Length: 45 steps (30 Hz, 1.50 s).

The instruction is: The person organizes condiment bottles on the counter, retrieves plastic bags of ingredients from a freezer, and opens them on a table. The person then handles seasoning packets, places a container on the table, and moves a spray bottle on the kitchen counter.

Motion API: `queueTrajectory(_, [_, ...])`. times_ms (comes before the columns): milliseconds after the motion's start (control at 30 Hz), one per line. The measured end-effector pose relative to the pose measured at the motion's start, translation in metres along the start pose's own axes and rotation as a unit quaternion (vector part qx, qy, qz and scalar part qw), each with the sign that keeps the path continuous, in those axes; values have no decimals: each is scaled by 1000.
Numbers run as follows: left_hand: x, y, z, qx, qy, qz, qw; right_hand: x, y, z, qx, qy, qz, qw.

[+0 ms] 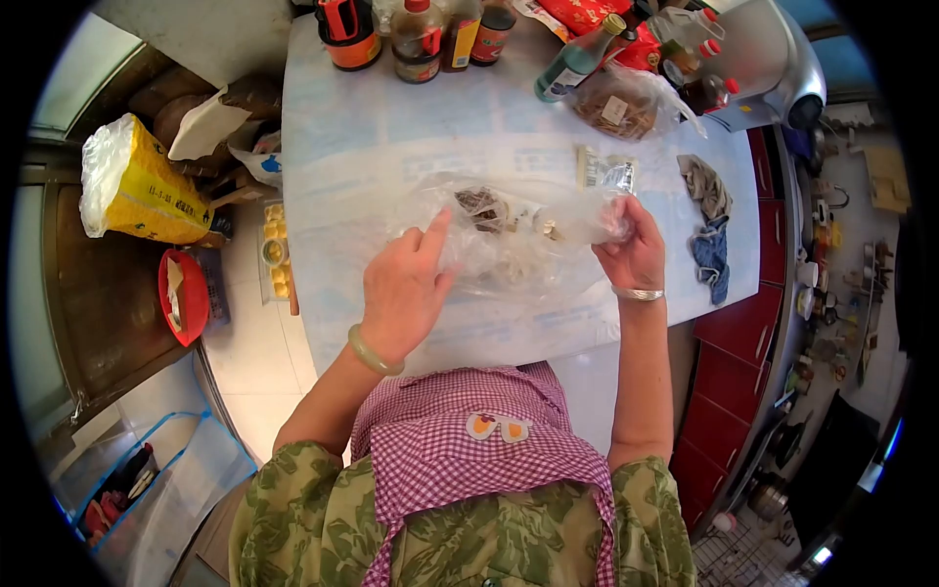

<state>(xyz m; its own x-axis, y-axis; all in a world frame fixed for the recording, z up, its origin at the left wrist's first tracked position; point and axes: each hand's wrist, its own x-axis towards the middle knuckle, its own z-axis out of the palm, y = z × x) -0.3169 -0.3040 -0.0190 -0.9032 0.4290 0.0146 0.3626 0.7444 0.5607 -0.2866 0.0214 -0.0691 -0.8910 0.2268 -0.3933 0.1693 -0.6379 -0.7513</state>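
Note:
A clear plastic bag [509, 259] lies on the table in front of me, with dark brown dried pieces [480, 208] showing inside. My right hand [631, 243] pinches the bunched right end of this bag and lifts it slightly. At the bag's left side is my left hand [406, 284], its index finger stretched out against the plastic and the other fingers loosely bent. Just behind the bag lies a small silvery packet [608, 171]. What the pale bits in the bag's middle are, I cannot make out.
Sauce bottles [418, 44] stand along the table's far edge. A green glass bottle [577, 64] and a bag of brown dried food [618, 106] are at the back right. Crumpled cloths [711, 225] lie near the right edge. A red basin [183, 296] is off to the left.

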Motion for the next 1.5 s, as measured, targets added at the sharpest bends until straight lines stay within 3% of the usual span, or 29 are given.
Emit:
queueTrajectory(33, [0,1,-2,0,12,4,1000,18,12,-32,-131,22,-54,990])
queueTrajectory(100, [0,3,-5,0,37,11,999,20,10,-24,-301,20,-69,951])
queueTrajectory(167, [-2,2,-6,-5,43,13,999,-5,-11,61,-378,-26,6,925])
queueTrajectory(200, [-3,2,-6,-9,45,15,999,-5,-5,61,-446,-25,-8,894])
queueTrajectory(267, [-6,0,-3,3,45,16,999,-8,-1,65,-634,19,-237,736])
queueTrajectory(367, [-9,-5,0,-7,60,13,998,-30,-3,84,-707,31,-316,632])
queueTrajectory(500, [-9,-11,8,-16,84,22,996,-35,36,66,-695,-181,-144,681])
queueTrajectory(633, [-5,-12,15,-29,79,36,996,0,98,10,-872,-67,-221,433])
queueTrajectory(733, [-6,-14,13,4,65,11,998,-3,66,8,-843,-79,-121,519])
queueTrajectory(833, [-6,-15,8,6,58,-4,998,-1,44,-26,-641,-60,-40,765])
queueTrajectory(933, [-5,-11,8,-10,61,-5,998,-14,7,4,-342,1,71,937])
queueTrajectory(1033, [-4,-6,5,-16,64,-1,998,-17,3,24,-159,87,103,978])
queueTrajectory(1133, [-5,-3,2,-20,54,-4,998,-17,2,30,-23,156,139,978])
queueTrajectory(1233, [-8,-5,1,-24,45,-12,999,-15,2,13,93,116,188,971])
queueTrajectory(1433, [-11,-5,1,-67,45,-30,996,-11,4,6,189,146,203,950])
queueTrajectory(1500, [-11,-4,3,-85,50,-32,995,-13,-2,10,221,108,234,941])
